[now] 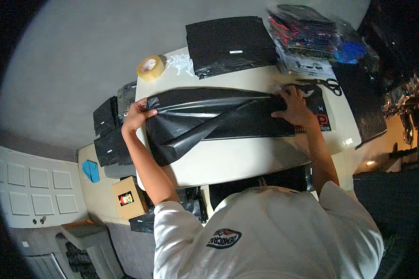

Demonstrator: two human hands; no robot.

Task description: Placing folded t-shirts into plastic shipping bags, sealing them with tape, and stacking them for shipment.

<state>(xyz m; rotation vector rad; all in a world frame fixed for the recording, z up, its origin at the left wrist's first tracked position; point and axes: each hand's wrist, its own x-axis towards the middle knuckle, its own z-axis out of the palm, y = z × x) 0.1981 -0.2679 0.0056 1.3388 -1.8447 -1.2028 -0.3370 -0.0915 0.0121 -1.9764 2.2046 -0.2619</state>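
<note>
1. The rm has a big gray wall [79, 56] on the far L & a white door [28, 189] w/ six panels on the near L.
2. The white tbl [219, 162] is in the middle, w/ rounded corners & lots of stuff on it.
3. The long blk plastic [246, 118] lies across the tbl, L to R. Its L part is puffed up & creased; its R part is flatter.
4. A stack of blk bags [230, 39] sits at the far side, w/ a little white tag on it. Can't tell what's in them.
5. A clear-wrapped pile [305, 35] is at the far R, w/ dark, red & blue stuff showing thru.
6. A cardboard box [129, 204] is below the tbl, near L, w/ a bright pic on its side. Can't see inside.
7. The R hand [297, 108] has its fingers spread on the R end of the plastic, pressing, not gripping.
8. The L hand [136, 115] pinches the plastic's L end, thumb on top.
9. A tape roll [158, 69] is at the far L corner, next to white strips [180, 63] in a loose heap.
10. Blk scissors [319, 82] lie just far-R of the R hand.
</note>
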